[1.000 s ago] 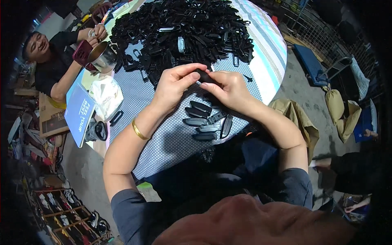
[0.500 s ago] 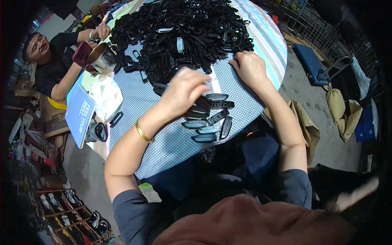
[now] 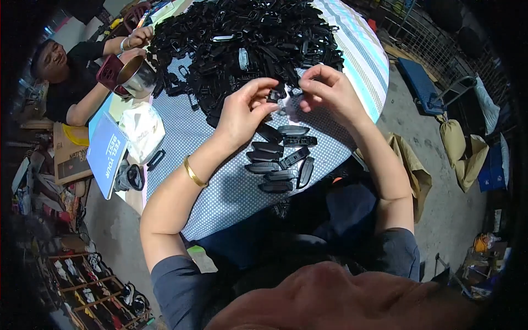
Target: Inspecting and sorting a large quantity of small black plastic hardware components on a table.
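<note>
My left hand (image 3: 242,107), with a gold bangle on its wrist, is raised over the table and pinches a small black plastic piece (image 3: 274,97) between thumb and fingers. Facing it, my right hand (image 3: 327,91) has thumb and fingers drawn together; a blurred dark bit shows at its fingertips, too small to name. Below my hands, several elongated black plastic parts (image 3: 282,175) lie loosely side by side on the patterned tablecloth (image 3: 220,192). Just beyond my fingers rises a large heap of black plastic parts (image 3: 247,49).
On the left stand a metal mug (image 3: 137,78), a white plastic bag (image 3: 142,126) and a blue notebook (image 3: 106,159) near the table edge. Another person's hand (image 3: 140,37) rests by the heap at far left. A blue platform cart (image 3: 416,85) is on the floor at right.
My right hand has lifted off the table and moved left toward my left hand. An elongated black part now lies beside the others under my left hand. The blurred arm at lower right is gone.
</note>
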Action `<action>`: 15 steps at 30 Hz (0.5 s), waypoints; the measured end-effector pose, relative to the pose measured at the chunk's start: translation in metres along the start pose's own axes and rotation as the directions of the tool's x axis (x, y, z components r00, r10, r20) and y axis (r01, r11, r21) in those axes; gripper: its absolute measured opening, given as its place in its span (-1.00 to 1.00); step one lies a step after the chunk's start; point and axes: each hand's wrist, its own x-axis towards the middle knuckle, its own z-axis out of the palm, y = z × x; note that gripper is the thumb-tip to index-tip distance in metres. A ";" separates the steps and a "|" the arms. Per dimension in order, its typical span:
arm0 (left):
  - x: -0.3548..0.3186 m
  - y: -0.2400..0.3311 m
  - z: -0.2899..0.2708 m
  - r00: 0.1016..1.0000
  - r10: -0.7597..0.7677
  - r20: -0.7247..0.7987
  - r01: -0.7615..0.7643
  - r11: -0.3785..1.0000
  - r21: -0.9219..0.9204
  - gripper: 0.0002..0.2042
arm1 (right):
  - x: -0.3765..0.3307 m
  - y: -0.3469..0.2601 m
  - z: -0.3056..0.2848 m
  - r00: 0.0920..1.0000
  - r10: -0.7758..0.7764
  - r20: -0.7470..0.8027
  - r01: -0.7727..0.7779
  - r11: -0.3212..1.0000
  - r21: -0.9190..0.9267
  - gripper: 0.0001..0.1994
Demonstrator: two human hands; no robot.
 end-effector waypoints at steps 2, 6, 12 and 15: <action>-0.002 0.001 -0.002 0.994 -0.107 0.036 0.112 0.964 -0.241 -0.69 | -0.001 0.003 0.007 0.999 -0.038 -0.013 0.040 0.958 0.284 -0.74; -0.008 0.003 0.002 0.987 -0.163 -0.008 0.139 0.867 -0.479 -0.70 | 0.000 0.015 0.022 0.998 0.023 0.051 -0.037 0.957 0.287 -0.75; -0.008 -0.003 -0.004 0.983 -0.178 -0.044 0.143 0.896 -0.420 -0.72 | -0.004 0.013 0.032 0.998 0.060 -0.014 -0.057 0.986 0.156 -0.78; -0.007 0.002 -0.005 0.982 -0.184 -0.033 0.155 0.897 -0.413 -0.71 | -0.007 0.011 0.034 0.999 -0.025 -0.040 0.029 0.994 0.108 -0.79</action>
